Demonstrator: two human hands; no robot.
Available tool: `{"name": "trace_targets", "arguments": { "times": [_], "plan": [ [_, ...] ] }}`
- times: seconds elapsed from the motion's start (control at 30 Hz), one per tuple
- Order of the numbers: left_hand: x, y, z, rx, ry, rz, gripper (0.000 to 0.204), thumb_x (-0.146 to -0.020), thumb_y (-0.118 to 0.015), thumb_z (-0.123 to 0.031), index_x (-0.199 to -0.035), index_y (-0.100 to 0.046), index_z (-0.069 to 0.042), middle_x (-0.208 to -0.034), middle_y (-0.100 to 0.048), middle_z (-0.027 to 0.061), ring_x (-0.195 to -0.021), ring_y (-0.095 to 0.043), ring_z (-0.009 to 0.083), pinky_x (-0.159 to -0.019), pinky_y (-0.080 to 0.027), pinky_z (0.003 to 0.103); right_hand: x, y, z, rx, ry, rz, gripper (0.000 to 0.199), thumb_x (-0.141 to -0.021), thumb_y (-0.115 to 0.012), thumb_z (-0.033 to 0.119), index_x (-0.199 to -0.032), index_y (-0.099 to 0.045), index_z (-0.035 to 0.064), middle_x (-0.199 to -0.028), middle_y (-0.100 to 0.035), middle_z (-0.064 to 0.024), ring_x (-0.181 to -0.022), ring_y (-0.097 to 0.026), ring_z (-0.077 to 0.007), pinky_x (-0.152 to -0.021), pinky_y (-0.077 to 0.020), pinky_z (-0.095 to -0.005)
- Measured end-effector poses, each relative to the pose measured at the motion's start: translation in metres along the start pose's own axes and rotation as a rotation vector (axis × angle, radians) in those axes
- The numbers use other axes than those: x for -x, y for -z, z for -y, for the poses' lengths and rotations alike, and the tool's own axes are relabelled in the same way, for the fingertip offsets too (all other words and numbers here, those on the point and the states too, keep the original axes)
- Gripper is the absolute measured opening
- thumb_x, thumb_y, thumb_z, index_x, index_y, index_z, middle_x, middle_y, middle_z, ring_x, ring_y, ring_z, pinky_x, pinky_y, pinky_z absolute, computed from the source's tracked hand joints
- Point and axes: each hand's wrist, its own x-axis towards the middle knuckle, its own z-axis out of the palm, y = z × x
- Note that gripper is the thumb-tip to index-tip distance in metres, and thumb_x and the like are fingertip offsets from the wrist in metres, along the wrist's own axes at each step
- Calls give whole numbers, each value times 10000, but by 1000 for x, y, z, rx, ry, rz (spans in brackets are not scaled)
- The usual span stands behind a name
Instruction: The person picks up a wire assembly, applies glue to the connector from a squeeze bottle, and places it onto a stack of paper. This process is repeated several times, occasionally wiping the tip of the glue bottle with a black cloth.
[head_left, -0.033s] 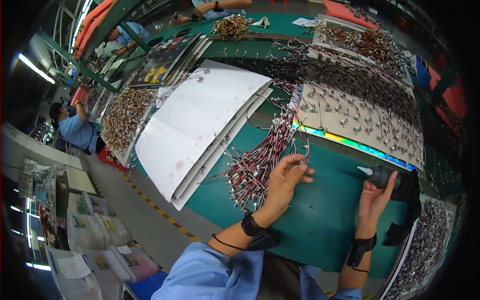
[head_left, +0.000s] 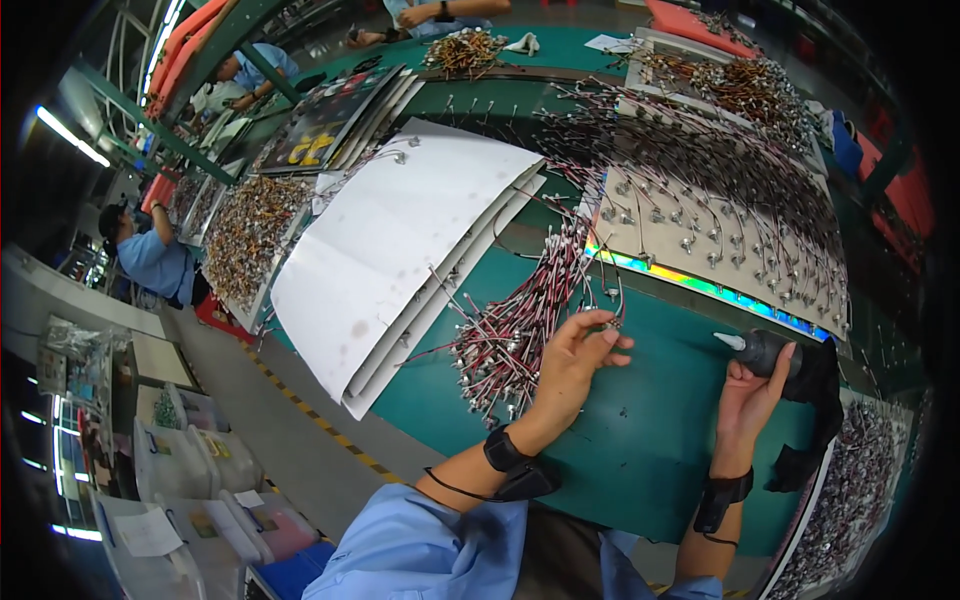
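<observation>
My left hand (head_left: 570, 372) has its thumb and forefinger pinched on a wire lead (head_left: 622, 296) with a small silvery metal end, just in front of the beige board. In my right hand (head_left: 743, 408) is a dark squeeze bottle (head_left: 768, 354), lying nearly level, its pale pointed nozzle aimed left toward the board's front edge. Left of my left hand, a thick bunch of red, white and dark wire leads (head_left: 510, 350) with metal ends lies on the green table. The beige board (head_left: 655, 232) carries rows of similar metal parts with wires.
Large white sheets (head_left: 400, 240) lie stacked left of the bunch. A black cloth (head_left: 822, 400) is beside the bottle, and a tray of wired parts (head_left: 850, 500) sits at the right. Clear plastic bins (head_left: 180, 465) are at lower left. Other people work farther back.
My left hand has shifted very slightly to the right with the wire lead. My right hand and the bottle look unmoved.
</observation>
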Motion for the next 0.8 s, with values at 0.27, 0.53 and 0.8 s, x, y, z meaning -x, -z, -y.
{"name": "trace_targets", "arguments": {
  "times": [0.27, 0.53, 0.8],
  "plan": [
    [1, -11, 12, -14, 100, 8, 239, -850, -529, -19, -1075, -475, 39, -948, -555, 105, -892, -604, 220, -721, -523, 277, 25, -19, -3, 77, 88, -30, 417, -887, -501, 358, -1146, -438, 38, -1061, -529, -124, -718, -493, -105, -616, -410, -220],
    [9, -13, 14, -170, 32, 131, 181, -827, -505, 74, -1005, -522, 46, -1067, -512, 116, -883, -612, 224, -721, -530, 272, 40, -11, -5, 454, 402, 233, 669, -775, -632, 439, -1210, -369, 3, -1096, -479, -109, -1056, -484, -243, -903, -402, -371],
    [9, -11, 17, -229, -117, 155, 177, -799, -507, 123, -964, -536, 66, -1041, -501, 111, -855, -610, 188, -711, -528, 252, 51, -12, -13, 522, 458, 282, 755, -686, -717, 447, -1186, -377, -5, -1083, -452, -99, -1004, -519, -228, -874, -429, -343]
  ]
}}
